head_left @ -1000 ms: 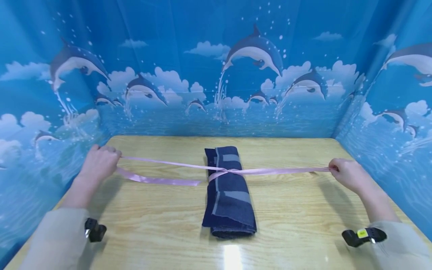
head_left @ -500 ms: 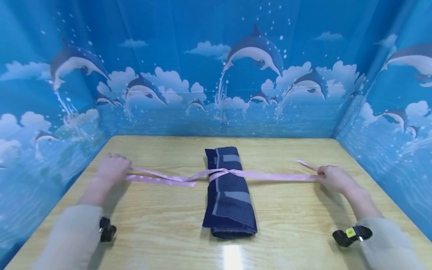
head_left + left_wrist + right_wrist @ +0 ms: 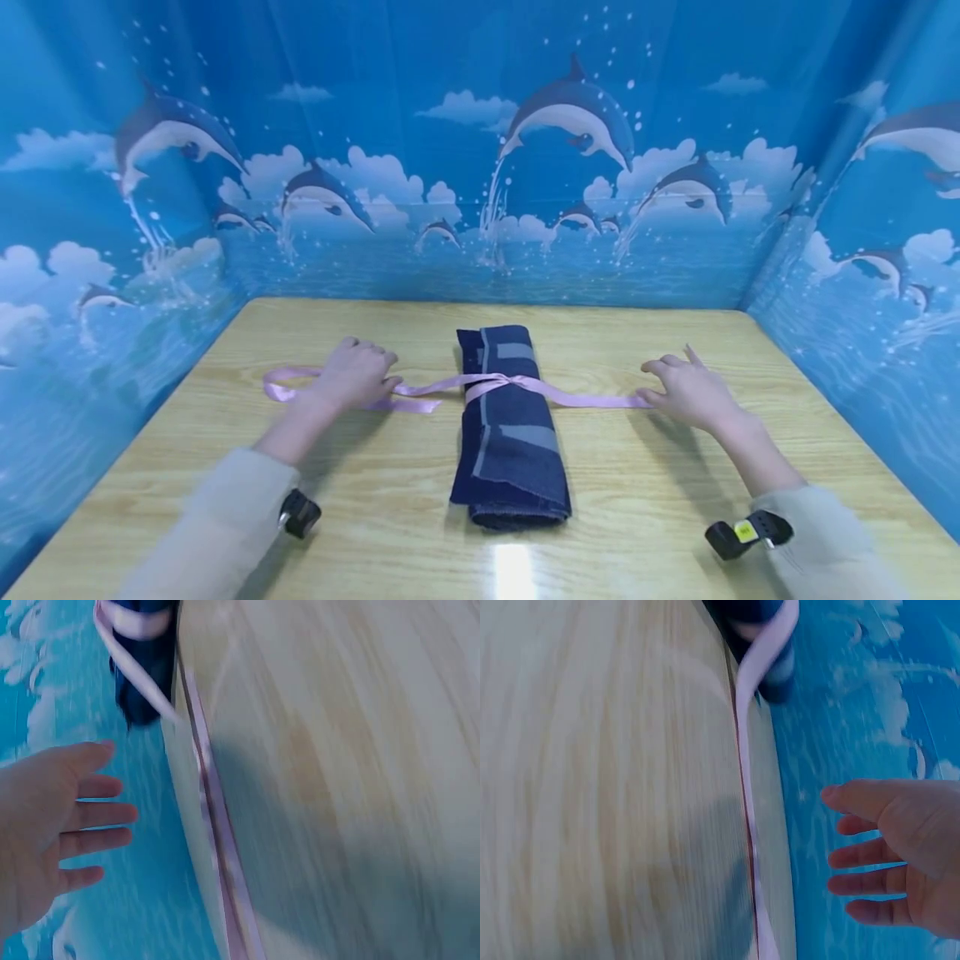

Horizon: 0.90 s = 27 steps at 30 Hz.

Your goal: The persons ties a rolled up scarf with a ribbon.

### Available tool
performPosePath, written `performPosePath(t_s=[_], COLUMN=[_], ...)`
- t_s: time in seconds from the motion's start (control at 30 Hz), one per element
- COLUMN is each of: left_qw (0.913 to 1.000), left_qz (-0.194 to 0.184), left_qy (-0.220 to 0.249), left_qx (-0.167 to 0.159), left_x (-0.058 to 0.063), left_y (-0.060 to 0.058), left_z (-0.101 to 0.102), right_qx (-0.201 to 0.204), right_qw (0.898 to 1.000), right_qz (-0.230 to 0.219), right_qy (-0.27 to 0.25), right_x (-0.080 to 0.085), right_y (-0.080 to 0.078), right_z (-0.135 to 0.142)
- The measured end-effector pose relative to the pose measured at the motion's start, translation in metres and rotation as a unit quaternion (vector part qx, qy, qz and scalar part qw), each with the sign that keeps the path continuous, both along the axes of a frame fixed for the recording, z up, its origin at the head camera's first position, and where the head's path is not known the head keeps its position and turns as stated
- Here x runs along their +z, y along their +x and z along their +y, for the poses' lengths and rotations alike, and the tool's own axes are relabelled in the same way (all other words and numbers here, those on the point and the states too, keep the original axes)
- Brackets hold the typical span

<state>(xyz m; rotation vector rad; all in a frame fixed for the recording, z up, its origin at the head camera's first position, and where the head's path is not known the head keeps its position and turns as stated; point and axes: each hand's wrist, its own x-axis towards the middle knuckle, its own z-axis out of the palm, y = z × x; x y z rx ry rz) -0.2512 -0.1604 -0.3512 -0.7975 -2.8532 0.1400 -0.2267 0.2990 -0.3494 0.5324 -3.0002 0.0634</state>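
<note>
A folded dark blue cloth (image 3: 513, 467) with grey patches lies lengthwise in the middle of the table. Round its waist runs a pink ribbon (image 3: 600, 401), crossed in a knot on top, with tails to both sides. Left of the cloth, my left hand (image 3: 351, 375) hovers over the ribbon's left tails, one of which loops behind the wrist. My right hand (image 3: 692, 392) is above the right tail's far part, which it partly hides. In the wrist views, the left hand (image 3: 56, 825) and right hand (image 3: 900, 855) have extended fingers with nothing between them.
The wooden table (image 3: 360, 508) has a blue dolphin-print curtain (image 3: 420, 250) behind it and along both sides. A black wrist camera (image 3: 300, 512) sits on the left sleeve, another black camera (image 3: 750, 533) on the right one.
Both hands have let go of the ribbon tails and moved inward toward the cloth. The taut tails have dropped slack onto the table, the left one curling into a loop. The cloth has stayed put.
</note>
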Motion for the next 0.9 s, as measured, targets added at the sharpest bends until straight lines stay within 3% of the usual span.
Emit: performPosePath(t_s=[0.2,0.4,0.57,0.7,0.9], left_qw=[0.9957,0.986,0.9888,0.9928,0.9918], left_qz=[0.063,0.124,0.107,0.077,0.096], left_qy=[0.036,0.049,0.039,0.024,0.009], left_qx=[-0.059,-0.1,-0.097,-0.088,-0.084], left_x=[-0.005,-0.013,-0.018,-0.019,-0.025], left_y=[0.002,0.001,0.001,0.0,-0.002], left_z=[0.039,0.064,0.074,0.081,0.087], right_qx=[0.07,0.122,0.16,0.159,0.152], right_qw=[0.997,0.988,0.98,0.98,0.977], right_qz=[0.039,0.093,0.119,0.116,0.144], right_qy=[-0.012,-0.012,0.013,0.021,0.039], right_x=[-0.007,-0.019,-0.027,-0.032,-0.039], right_y=[-0.001,-0.003,-0.005,-0.006,-0.008], right_z=[-0.041,-0.071,-0.088,-0.097,-0.107])
